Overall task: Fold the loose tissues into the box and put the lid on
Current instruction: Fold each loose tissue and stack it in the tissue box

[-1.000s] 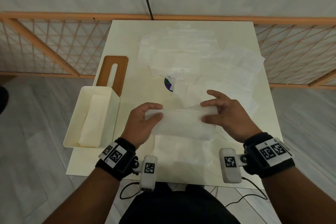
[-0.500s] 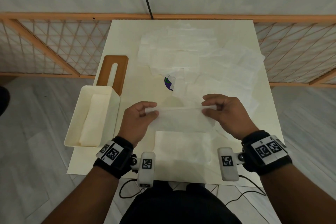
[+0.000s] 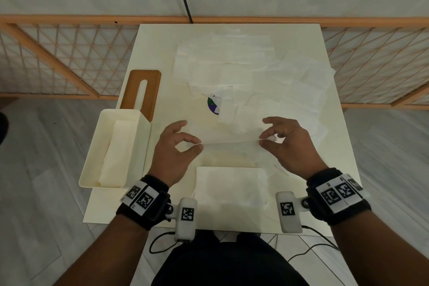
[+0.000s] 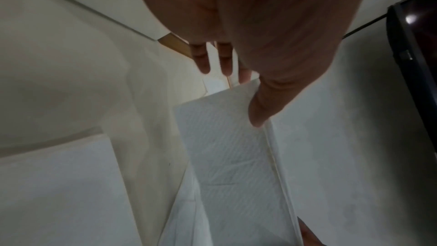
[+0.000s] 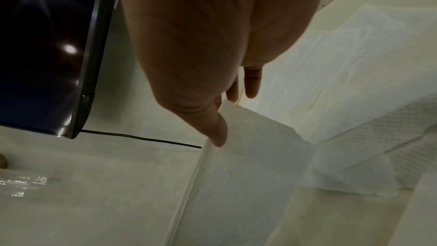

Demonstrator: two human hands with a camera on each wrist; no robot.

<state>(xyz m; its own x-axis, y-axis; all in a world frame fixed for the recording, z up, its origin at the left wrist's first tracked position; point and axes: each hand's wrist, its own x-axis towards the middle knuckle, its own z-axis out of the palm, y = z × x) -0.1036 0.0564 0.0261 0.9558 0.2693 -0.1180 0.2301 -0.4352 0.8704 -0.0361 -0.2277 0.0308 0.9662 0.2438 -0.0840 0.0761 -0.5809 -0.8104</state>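
Mid-fold: left hand [image 3: 173,151] and right hand [image 3: 286,144] pinch a tissue [image 3: 229,142] taut; next, into the box [image 3: 92,165] at left.

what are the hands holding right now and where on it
One folded tissue, stretched between both hands above the table. The left hand pinches its left end, the right hand its right end, thumb against fingers.
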